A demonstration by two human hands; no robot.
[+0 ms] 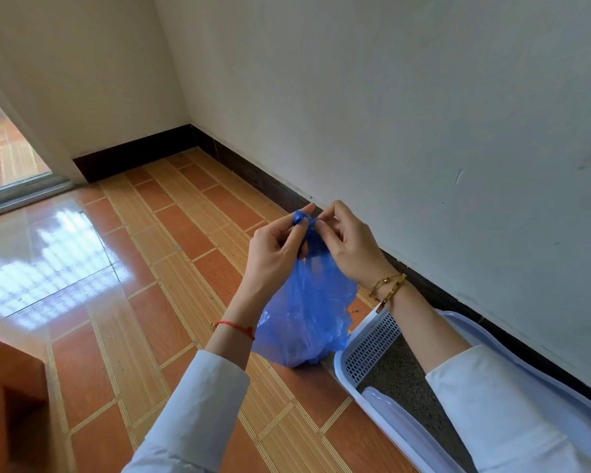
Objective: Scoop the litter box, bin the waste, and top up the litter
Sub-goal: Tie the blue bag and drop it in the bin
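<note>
Litter box (pixel 372 339), pale blue with a grid panel and grey litter inside, sits on the tiled floor (pixel 171 302) against the wall. Beside it a blue plastic bag (pixel 304 315) hangs from both hands: left hand (pixel 273 254) and right hand (pixel 350 245) pinch its twisted top with curled fingertips.

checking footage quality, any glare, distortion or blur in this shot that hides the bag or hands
Head view: strong window glare on the glossy floor tiles at left, away from the work; wide-angle bending curves the skirting board and wall lines; left hand, right hand and blue bag are evenly lit and sharp; the litter box is cut off at the frame edge.
</note>
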